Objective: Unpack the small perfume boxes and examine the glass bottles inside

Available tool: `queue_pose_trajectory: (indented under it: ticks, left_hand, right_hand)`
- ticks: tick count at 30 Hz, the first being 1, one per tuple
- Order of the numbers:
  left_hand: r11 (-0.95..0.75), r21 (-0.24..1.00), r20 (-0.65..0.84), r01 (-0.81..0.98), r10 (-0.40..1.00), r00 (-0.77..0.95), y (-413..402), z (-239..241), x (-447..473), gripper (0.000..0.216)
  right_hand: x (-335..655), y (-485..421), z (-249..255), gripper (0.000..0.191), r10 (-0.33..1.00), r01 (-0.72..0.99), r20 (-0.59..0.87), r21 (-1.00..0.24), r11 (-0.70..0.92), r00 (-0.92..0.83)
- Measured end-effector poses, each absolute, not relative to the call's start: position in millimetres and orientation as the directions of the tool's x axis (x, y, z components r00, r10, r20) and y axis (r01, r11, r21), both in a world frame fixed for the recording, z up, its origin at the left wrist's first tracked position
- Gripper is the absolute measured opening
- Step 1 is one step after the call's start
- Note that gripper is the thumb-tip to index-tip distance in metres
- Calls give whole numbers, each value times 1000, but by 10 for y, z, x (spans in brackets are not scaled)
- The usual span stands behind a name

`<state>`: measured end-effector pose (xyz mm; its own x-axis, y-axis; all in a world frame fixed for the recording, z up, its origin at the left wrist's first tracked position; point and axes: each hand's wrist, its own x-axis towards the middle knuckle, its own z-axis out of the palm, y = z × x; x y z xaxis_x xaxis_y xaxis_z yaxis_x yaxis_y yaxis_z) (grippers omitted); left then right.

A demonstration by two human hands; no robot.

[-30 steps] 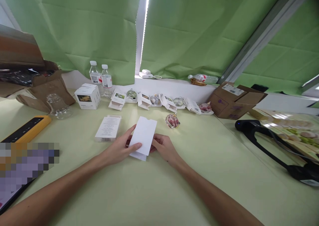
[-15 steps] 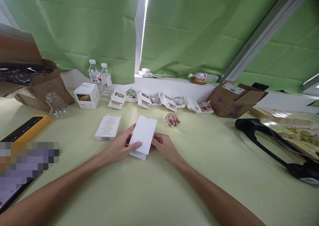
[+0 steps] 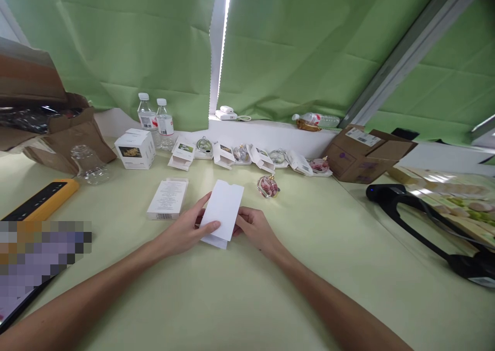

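A plain white folding carton [image 3: 224,206], with a half-round notch in its far edge, is tilted over the table between my hands. My left hand [image 3: 193,224] grips its left side, thumb pressed on the upper face and fingers behind. At the right edge, my right hand [image 3: 253,224] has its fingers curled against the carton; their tips are partly hidden behind it. Left of my hands a flat white printed box [image 3: 167,199] with a barcode lies on the table. Beyond my right hand sits a small glass ornament [image 3: 268,186] with pink contents and a gold top.
Opened white boxes [image 3: 181,154] with glass ornaments line the back, beside a closed white box [image 3: 135,149] and water bottles [image 3: 165,124]. Cardboard boxes [image 3: 363,155] stand at both sides. A black curved device [image 3: 410,227] lies right, a yellow-black object [image 3: 42,199] left, near a clear jar [image 3: 88,165].
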<state>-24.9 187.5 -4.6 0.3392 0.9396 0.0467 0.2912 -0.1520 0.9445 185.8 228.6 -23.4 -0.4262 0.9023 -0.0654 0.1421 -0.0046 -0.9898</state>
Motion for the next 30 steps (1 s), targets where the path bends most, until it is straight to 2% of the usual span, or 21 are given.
queue_pose_trajectory:
  ticks: [30]
  left_hand:
    - [-128, 940, 18, 317, 945, 328, 1893, -80, -259, 78]
  right_hand:
    - [1855, 2273, -208, 34, 898, 142, -57, -990, 7, -437]
